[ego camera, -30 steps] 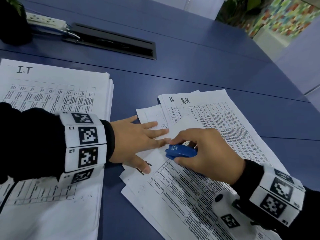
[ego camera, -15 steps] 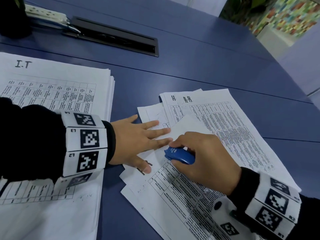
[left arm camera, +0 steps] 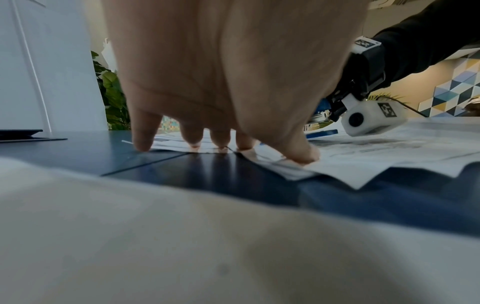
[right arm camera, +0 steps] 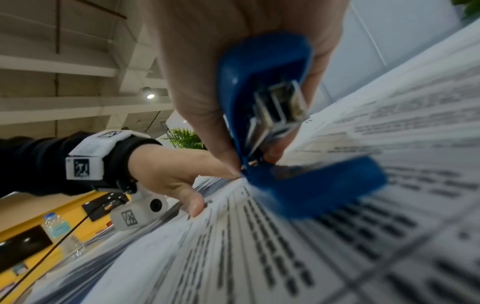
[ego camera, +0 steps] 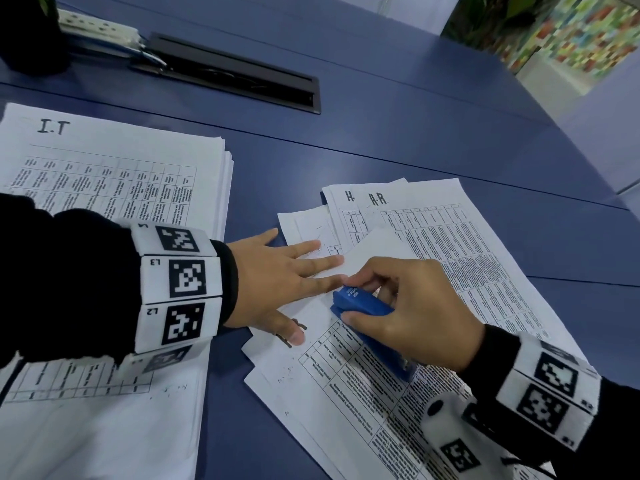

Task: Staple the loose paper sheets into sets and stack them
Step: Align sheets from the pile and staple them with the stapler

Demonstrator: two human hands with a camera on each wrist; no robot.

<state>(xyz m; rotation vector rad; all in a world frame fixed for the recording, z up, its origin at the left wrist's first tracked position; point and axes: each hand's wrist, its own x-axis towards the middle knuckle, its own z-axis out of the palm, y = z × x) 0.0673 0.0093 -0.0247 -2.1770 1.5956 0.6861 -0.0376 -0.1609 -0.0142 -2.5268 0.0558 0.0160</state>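
Note:
A loose spread of printed sheets (ego camera: 460, 271) lies on the blue table, right of centre. My left hand (ego camera: 277, 275) lies flat on their upper left corner with straight fingers pressing the paper down (left arm camera: 221, 144). My right hand (ego camera: 408, 306) grips a small blue stapler (ego camera: 367, 315), its nose set on the corner of the top sheet right beside my left fingertips. In the right wrist view the stapler (right arm camera: 265, 102) is hinged apart, its blue base (right arm camera: 317, 185) lying on the printed paper (right arm camera: 259, 257).
A thick stack of sheets headed "I.T" (ego camera: 114, 188) lies at the left, under my left forearm. A black cable tray (ego camera: 235, 74), a white power strip (ego camera: 97, 26) and a dark pot (ego camera: 27, 32) stand along the far edge of the blue table (ego camera: 415, 140).
My right hand has tilted the stapler and shifted it slightly towards me along the top sheet's corner. My left hand has stayed flat on the papers.

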